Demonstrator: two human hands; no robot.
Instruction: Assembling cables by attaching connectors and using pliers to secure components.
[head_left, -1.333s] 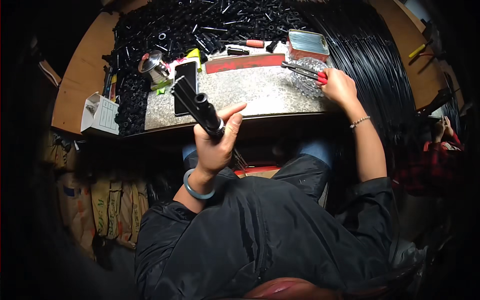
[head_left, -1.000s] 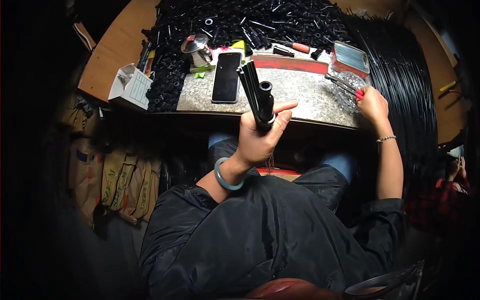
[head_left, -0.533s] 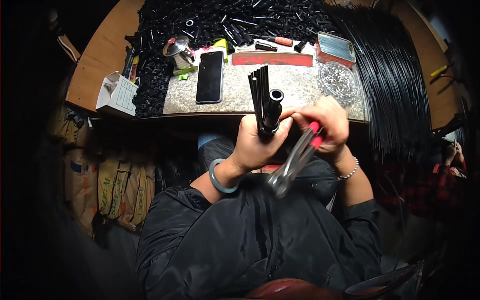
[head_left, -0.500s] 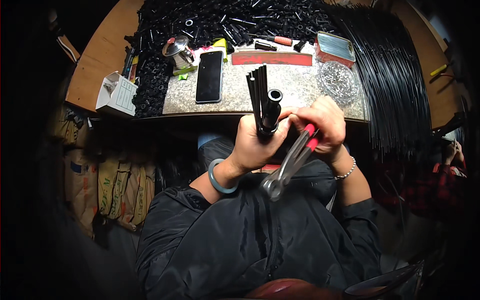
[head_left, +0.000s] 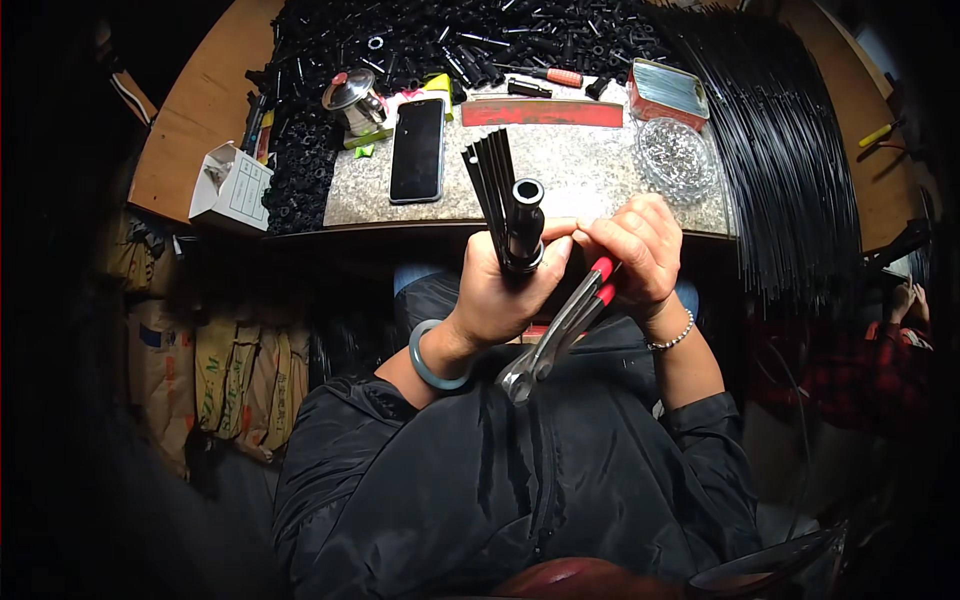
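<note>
Centrally in the frame, gripping a black tube [head_left: 524, 225] and a fan of thin black rods [head_left: 488, 180] in the left hand [head_left: 505, 290], fingers wrapped tight around both, tube's open end pointing up toward the bench [head_left: 590, 170]. Just right of it, holding red-handled pliers [head_left: 560, 330] in the right hand [head_left: 635, 250], fingers curled shut on the red grips, metal nose hanging down toward the lap over the black jacket [head_left: 500, 480]; fingertips reaching across to the tube's top and seemingly touching it. Wearing a pale green bangle [head_left: 432, 355] on the left wrist and a beaded bracelet [head_left: 672, 338] on the right. Lying on the bench above the hands: a dark phone [head_left: 418, 150], a red strip [head_left: 540, 113], a glass dish of small metal bits [head_left: 675, 158], a silvery tin [head_left: 668, 90]. Spreading along the upper edge, a heap of black parts [head_left: 420, 40]; sweeping down the right side, a sheaf of long black rods [head_left: 790, 170]. Sitting at upper left, a small white box [head_left: 230, 185].
</note>
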